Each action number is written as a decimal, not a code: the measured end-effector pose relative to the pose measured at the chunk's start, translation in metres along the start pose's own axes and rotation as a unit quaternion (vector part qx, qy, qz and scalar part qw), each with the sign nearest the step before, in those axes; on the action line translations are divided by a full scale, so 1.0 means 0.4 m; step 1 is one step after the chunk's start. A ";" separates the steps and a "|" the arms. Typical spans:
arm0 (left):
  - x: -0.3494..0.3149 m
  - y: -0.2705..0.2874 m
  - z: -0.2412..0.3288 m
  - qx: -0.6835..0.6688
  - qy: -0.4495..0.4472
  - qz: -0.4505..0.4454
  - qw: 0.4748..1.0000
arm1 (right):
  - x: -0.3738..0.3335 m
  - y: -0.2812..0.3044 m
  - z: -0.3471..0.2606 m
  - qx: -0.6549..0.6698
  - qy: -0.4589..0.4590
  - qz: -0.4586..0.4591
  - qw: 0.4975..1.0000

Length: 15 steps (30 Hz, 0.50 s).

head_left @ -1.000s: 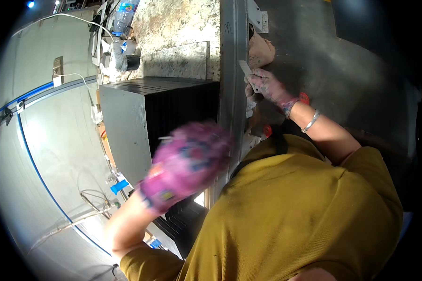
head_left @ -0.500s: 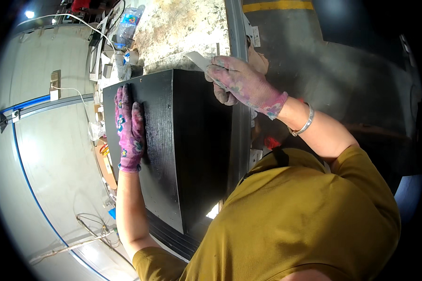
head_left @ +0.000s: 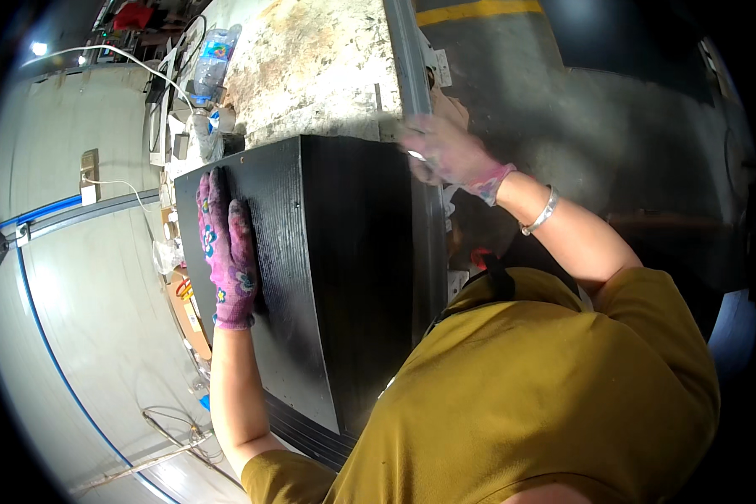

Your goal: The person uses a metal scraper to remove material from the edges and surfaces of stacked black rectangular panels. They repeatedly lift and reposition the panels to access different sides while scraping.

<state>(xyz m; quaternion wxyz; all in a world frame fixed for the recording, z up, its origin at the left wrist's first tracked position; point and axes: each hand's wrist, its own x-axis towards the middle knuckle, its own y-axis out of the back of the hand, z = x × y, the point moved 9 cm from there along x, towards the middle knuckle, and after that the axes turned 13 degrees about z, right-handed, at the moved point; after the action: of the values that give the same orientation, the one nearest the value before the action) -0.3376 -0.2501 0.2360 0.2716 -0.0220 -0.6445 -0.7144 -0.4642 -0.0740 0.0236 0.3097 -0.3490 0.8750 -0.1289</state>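
A large black box-shaped piece with a faint wood-grain face (head_left: 281, 252) lies on the workbench in front of me. My left hand (head_left: 227, 252), in a pink flowered glove, rests flat on its top face, fingers stretched out and pointing away from me. Beyond the box's right side, over the bench edge, my right hand (head_left: 449, 151) is closed and smeared by motion. It wears a similar glove with greyed fingers. Between those fingers sits a flat pale strip, of which only a small bright bit shows now; its exact kind I cannot make out.
The stained pale bench top (head_left: 311, 67) stretches away past the box. A plastic bottle (head_left: 214, 63), a tape roll (head_left: 223, 119) and small clutter line its left edge. At left stands a pale panelled wall (head_left: 84, 277) with a blue hose. Grey floor (head_left: 496, 67) lies to the right.
My right hand has moved right and slightly down, drawing the pale strip back from over the bench. My left hand stays flat on the box. The whole view has shifted a little.
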 end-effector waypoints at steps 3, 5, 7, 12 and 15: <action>0.004 -0.007 -0.009 -0.023 0.020 -0.008 0.999 | -0.078 -0.077 -0.113 0.110 0.093 -0.043 0.989; 0.007 -0.001 0.002 -0.022 0.011 -0.007 1.000 | -0.008 -0.034 -0.013 0.011 0.134 -0.049 0.990; 0.012 -0.009 0.008 -0.041 0.021 -0.005 0.999 | 0.067 0.029 0.088 -0.013 0.117 -0.051 0.992; -0.005 -0.011 -0.005 -0.073 0.051 -0.013 0.996 | -0.055 -0.071 -0.070 0.148 0.089 -0.049 0.984; 0.008 -0.009 0.024 -0.046 0.046 -0.023 0.998 | -0.028 -0.105 -0.009 0.442 -0.004 -0.245 0.863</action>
<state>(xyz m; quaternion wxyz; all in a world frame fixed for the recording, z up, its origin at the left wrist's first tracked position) -0.3449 -0.2421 0.2355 0.2831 0.0140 -0.5983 -0.7494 -0.4378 -0.0965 0.0498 0.3934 -0.3793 0.6112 -0.5726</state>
